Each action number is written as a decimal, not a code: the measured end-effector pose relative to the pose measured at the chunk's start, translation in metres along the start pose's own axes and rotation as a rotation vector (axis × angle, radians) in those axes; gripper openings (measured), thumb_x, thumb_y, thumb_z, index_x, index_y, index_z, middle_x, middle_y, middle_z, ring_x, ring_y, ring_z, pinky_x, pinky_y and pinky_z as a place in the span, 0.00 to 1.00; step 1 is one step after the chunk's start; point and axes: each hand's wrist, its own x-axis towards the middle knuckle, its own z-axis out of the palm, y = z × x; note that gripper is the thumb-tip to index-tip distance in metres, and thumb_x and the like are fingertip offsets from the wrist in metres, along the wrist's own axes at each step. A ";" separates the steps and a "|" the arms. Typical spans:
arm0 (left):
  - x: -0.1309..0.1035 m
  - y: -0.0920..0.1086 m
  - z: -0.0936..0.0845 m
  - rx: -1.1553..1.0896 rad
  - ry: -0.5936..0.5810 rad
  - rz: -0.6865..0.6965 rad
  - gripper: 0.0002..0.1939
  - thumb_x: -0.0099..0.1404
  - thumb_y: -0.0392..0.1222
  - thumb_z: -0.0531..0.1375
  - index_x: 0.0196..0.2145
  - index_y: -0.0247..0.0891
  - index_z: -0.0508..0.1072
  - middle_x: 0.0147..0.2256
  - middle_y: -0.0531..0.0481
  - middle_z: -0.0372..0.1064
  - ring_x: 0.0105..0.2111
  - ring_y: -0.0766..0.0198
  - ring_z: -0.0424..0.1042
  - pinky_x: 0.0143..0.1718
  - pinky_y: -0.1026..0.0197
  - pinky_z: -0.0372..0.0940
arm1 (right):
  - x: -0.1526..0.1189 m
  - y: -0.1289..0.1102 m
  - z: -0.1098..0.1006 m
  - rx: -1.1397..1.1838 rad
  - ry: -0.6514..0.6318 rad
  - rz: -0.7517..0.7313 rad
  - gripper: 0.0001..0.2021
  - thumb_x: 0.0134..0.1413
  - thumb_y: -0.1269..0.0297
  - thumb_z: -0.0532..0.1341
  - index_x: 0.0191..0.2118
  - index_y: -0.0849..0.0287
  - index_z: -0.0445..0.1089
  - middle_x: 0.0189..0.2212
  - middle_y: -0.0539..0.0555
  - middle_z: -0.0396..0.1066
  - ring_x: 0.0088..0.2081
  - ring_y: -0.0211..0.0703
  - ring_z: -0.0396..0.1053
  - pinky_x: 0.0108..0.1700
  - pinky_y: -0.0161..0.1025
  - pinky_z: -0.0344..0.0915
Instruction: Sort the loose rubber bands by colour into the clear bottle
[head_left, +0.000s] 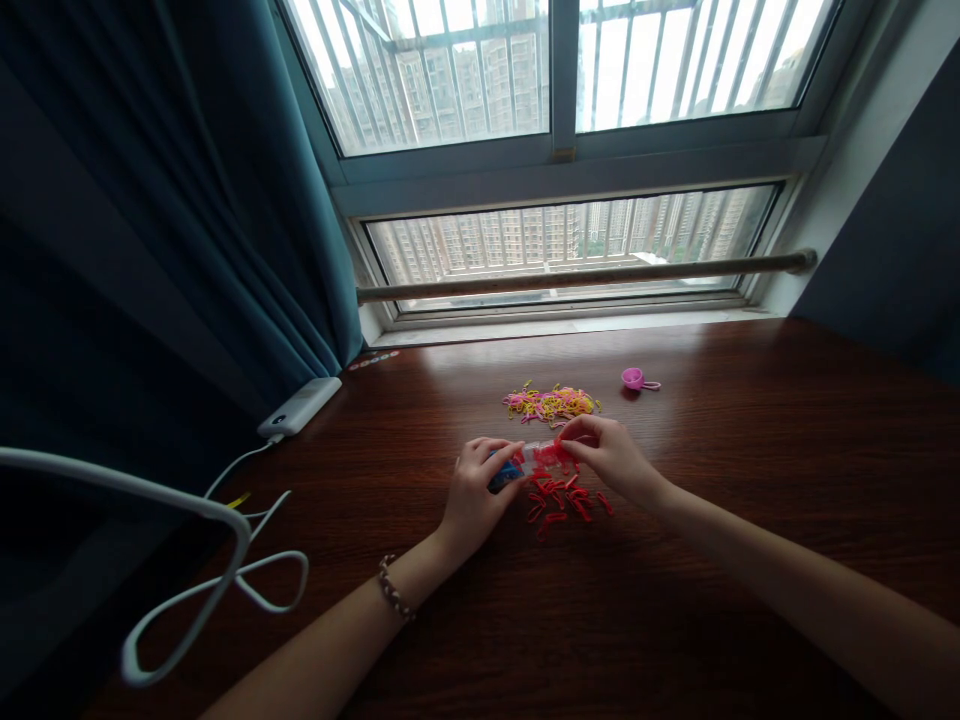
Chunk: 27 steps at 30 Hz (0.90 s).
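My left hand (pixel 480 490) is wrapped round the blue end of a small clear container (pixel 532 455), which lies on its side with red pieces inside. At the container's right end, my right hand (pixel 604 458) pinches with thumb and forefinger; red shows at the fingertips, and it looks like a red piece. Just below the container, a loose pile of red clips (pixel 566 495) is spread on the brown table (pixel 675 620). Beyond my hands lies a heap of yellow and pink clips (pixel 551 403).
A pink scoop (pixel 633 379) sits at the back right of the heap. To the left are a white power bank (pixel 300 408) and a looping white cable (pixel 244 560). A blue curtain (pixel 300 230) hangs at the left, and a window with a rail (pixel 585 280) is behind the table.
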 end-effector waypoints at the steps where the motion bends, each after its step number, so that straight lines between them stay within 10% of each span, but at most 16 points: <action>1: 0.000 0.000 0.000 0.000 0.000 0.003 0.19 0.56 0.41 0.61 0.46 0.46 0.68 0.43 0.48 0.65 0.45 0.55 0.60 0.47 0.51 0.58 | 0.000 0.000 0.000 -0.021 0.016 -0.011 0.05 0.44 0.65 0.61 0.28 0.62 0.69 0.26 0.52 0.71 0.28 0.39 0.69 0.31 0.35 0.66; 9: 0.001 0.001 -0.001 -0.017 0.010 0.054 0.18 0.57 0.42 0.60 0.47 0.44 0.67 0.43 0.48 0.65 0.46 0.56 0.60 0.48 0.52 0.57 | -0.003 0.001 0.002 -0.191 0.091 -0.151 0.03 0.41 0.67 0.63 0.24 0.60 0.70 0.25 0.52 0.70 0.28 0.39 0.67 0.31 0.35 0.64; 21: 0.002 0.000 -0.002 -0.047 0.014 -0.023 0.18 0.57 0.43 0.60 0.47 0.44 0.67 0.43 0.48 0.64 0.45 0.58 0.60 0.48 0.53 0.59 | 0.002 0.004 0.000 0.179 0.060 -0.027 0.06 0.42 0.68 0.61 0.31 0.62 0.70 0.31 0.54 0.72 0.35 0.42 0.70 0.41 0.41 0.66; 27: 0.001 0.000 -0.002 -0.044 0.000 -0.001 0.19 0.57 0.42 0.60 0.47 0.45 0.66 0.43 0.47 0.64 0.45 0.57 0.60 0.48 0.52 0.58 | -0.002 0.004 0.000 -0.084 0.164 -0.212 0.01 0.44 0.70 0.62 0.27 0.60 0.70 0.28 0.52 0.71 0.32 0.40 0.69 0.35 0.37 0.66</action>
